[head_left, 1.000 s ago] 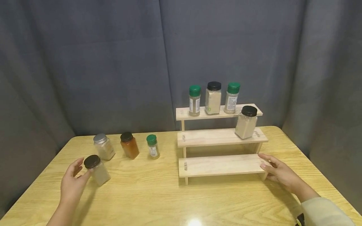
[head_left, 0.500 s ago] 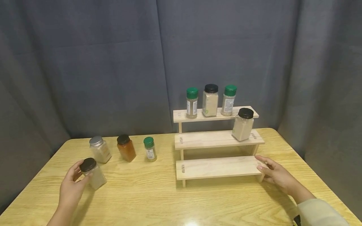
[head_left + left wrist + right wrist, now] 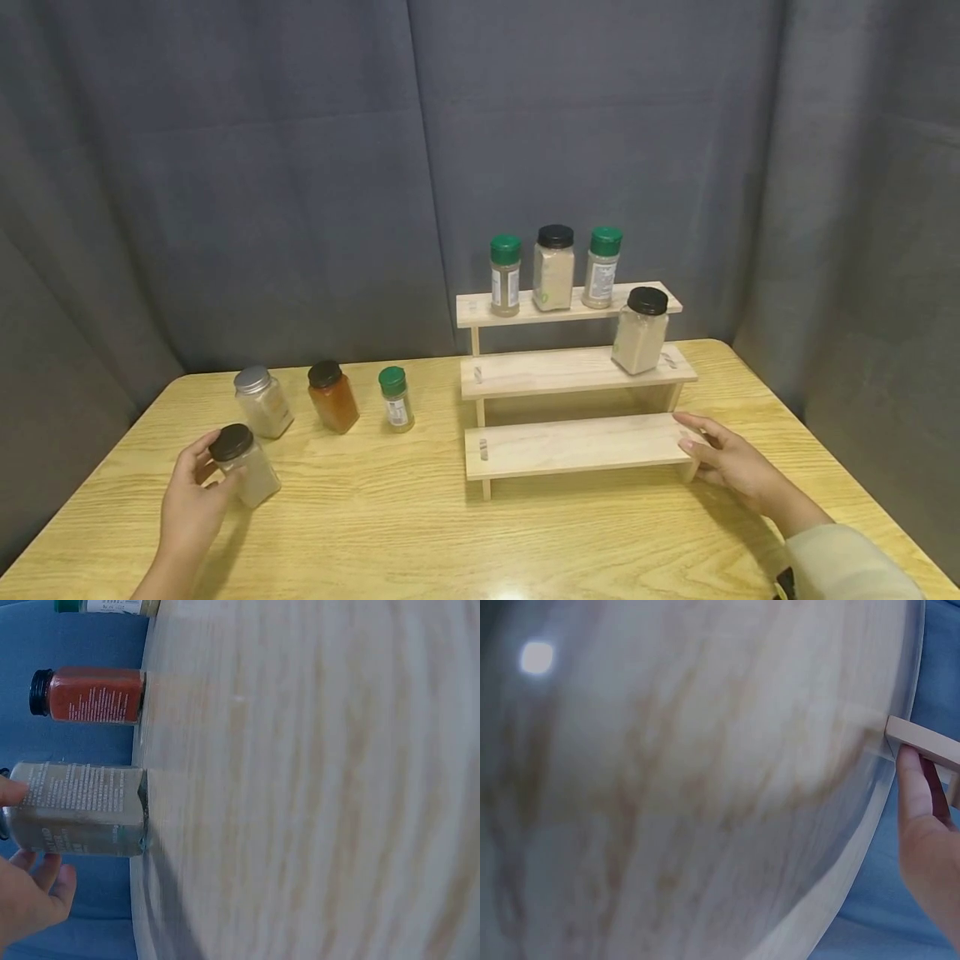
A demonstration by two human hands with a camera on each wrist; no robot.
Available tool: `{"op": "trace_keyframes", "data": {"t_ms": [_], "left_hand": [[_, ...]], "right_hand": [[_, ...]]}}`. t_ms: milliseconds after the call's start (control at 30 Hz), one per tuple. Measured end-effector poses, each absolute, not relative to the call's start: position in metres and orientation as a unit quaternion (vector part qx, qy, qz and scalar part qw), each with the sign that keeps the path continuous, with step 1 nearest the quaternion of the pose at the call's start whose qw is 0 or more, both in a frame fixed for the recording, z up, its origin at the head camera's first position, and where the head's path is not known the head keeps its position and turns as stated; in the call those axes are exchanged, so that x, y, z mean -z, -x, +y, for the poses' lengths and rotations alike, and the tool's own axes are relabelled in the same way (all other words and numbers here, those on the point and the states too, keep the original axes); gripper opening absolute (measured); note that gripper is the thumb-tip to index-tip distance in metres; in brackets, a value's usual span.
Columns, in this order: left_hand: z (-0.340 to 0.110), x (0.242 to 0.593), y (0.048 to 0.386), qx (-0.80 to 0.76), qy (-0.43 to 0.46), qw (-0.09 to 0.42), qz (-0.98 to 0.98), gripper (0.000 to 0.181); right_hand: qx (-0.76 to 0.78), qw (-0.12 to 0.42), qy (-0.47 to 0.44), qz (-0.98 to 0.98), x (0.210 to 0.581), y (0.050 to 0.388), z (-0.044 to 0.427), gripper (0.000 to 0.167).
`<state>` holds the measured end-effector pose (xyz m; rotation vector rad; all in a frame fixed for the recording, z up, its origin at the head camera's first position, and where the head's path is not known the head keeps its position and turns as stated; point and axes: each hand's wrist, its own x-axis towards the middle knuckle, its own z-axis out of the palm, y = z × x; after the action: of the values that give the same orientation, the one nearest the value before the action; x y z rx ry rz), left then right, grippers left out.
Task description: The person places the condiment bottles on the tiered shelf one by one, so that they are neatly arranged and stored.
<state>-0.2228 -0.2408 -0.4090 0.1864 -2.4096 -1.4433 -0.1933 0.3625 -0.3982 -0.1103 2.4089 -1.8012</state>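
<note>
Head view: left hand (image 3: 193, 504) was curled about the upper part of a dark-lidded jar of pale powder (image 3: 258, 477), thumb on one side, fingers on the other; opening about jar-wide. Left wrist view showed the jar's base at the counter (image 3: 360, 542). Behind it stood a silver-lidded jar (image 3: 268, 410), then an orange-red jar (image 3: 335, 406) and a small green-capped bottle (image 3: 397, 411) in a row. Right hand (image 3: 738, 475), partly closed, gripped the right end of the lowest shelf of a three-tier wooden rack (image 3: 570, 447). Top shelf: black-lidded jar (image 3: 555, 275) between two green-capped shakers (image 3: 506, 283) (image 3: 601, 279). Middle shelf: another black-lidded jar (image 3: 641, 340), near the right end. Grey-blue curtain (image 3: 285, 208) hung behind.
</note>
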Motion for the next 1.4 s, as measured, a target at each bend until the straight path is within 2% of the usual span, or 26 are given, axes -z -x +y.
{"op": "trace_keyframes", "data": {"t_ms": [800, 1000, 1233, 1400], "left_hand": [[-0.242, 0.401, 0.218, 0.458, 0.004, 0.137, -0.878, 0.069], [-0.241, 0.402, 0.217, 0.472, -0.008, 0.132, -0.871, 0.071], [-0.241, 0.402, 0.214, 0.487, -0.048, 0.154, -0.858, 0.071], [-0.251, 0.411, 0.215, 0.489, -0.045, 0.146, -0.859, 0.075]], "right_hand": [[0.594, 0.067, 0.041, 0.800, 0.394, 0.195, 0.362, 0.062], [0.600, 0.063, 0.035, 0.797, 0.397, 0.195, 0.362, 0.062], [0.596, 0.066, 0.032, 0.800, 0.399, 0.194, 0.362, 0.063], [0.599, 0.068, 0.037, 0.797, 0.399, 0.194, 0.361, 0.062]]}}
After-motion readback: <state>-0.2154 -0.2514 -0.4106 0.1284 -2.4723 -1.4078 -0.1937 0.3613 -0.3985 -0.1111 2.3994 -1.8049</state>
